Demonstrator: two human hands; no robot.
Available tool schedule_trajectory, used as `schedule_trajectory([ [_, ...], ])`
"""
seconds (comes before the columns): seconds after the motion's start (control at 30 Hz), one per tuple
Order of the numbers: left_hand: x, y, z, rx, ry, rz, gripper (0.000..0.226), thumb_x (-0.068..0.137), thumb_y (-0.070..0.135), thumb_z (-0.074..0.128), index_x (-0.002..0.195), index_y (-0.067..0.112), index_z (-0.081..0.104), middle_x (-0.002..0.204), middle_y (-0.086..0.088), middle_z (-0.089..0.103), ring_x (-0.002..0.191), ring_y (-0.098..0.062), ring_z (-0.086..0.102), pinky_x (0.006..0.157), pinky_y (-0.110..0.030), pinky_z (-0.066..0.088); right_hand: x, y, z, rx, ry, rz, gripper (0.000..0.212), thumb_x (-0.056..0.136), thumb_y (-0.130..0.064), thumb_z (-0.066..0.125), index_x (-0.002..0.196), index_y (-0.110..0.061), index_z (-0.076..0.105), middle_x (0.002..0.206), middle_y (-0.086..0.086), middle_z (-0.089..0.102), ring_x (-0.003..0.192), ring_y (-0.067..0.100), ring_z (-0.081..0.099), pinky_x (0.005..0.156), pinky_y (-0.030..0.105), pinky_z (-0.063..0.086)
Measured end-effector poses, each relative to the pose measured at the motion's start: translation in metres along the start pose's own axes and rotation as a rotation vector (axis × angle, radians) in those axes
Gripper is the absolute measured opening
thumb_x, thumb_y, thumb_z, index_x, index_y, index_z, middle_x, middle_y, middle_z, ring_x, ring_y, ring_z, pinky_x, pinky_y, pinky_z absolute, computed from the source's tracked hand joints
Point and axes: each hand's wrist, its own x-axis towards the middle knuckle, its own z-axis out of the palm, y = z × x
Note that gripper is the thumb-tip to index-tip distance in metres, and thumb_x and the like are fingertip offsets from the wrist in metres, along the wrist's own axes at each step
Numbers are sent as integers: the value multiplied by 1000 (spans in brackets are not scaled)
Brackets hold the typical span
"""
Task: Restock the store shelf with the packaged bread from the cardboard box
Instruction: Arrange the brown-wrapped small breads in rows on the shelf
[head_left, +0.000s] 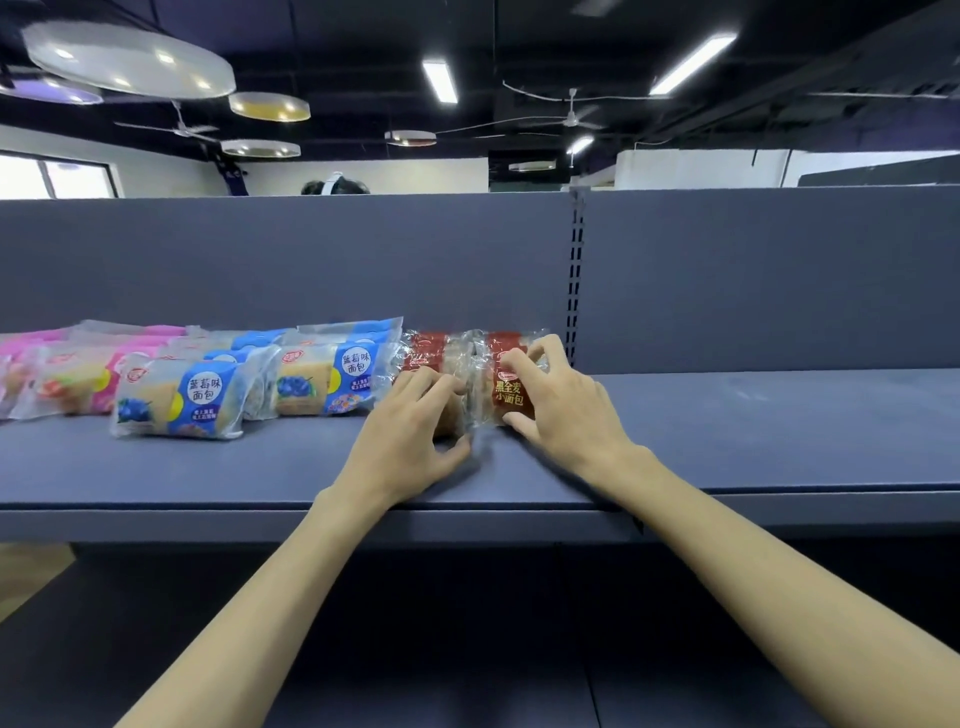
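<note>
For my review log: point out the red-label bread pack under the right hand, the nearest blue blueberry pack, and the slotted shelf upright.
red-label bread pack (508, 397), head view, on its printed red label.
nearest blue blueberry pack (203, 396), head view, on its blue label.
slotted shelf upright (576, 270), head view, mid-height on the slotted strip.

The pink packages (31, 374) run off the left edge; the left hand (410, 436) hides a brown package's (451, 410) label

Head-worn view, level, close before shelf (260, 467)
</note>
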Motion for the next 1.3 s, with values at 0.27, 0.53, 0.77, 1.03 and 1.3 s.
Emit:
schedule_trajectory([
  [0.27,1,-2,2,-42,5,17,37,77,34,67,109,19,57,104,6,55,98,-16,49,81,-29,46,7,2,3,87,-85,-6,32,85,-31,71,108,-24,49,102,-5,42,82,22,51,70,35,48],
  [0.53,1,-4,4,-74,4,13,29,78,31,67,102,20,57,102,8,53,93,-14,50,72,-31,48,11,9,7,229,-122,23,21,86,-33,69,100,-34,53,100,-9,42,82,14,51,78,39,52],
  [0.77,1,-6,7,-76,-10,20,29,79,34,65,103,21,56,102,7,50,92,-15,48,73,-36,50,19,10,17,190,-175,17,30,88,-36,68,109,-29,48,102,-2,37,86,19,45,82,38,50],
  [1.03,1,-7,7,-72,-28,20,28,79,31,67,102,21,56,101,8,50,93,-14,47,74,-33,49,17,5,13,181,-194,8,32,89,-35,67,111,-28,46,104,-1,37,89,21,48,84,41,51],
  [1.3,1,-5,3,-63,-73,-7,31,80,30,71,106,22,56,106,9,52,95,-12,45,75,-28,48,-13,-2,1,214,-165,-18,34,86,-31,69,116,-24,55,116,-6,42,107,16,47,91,36,50],
])
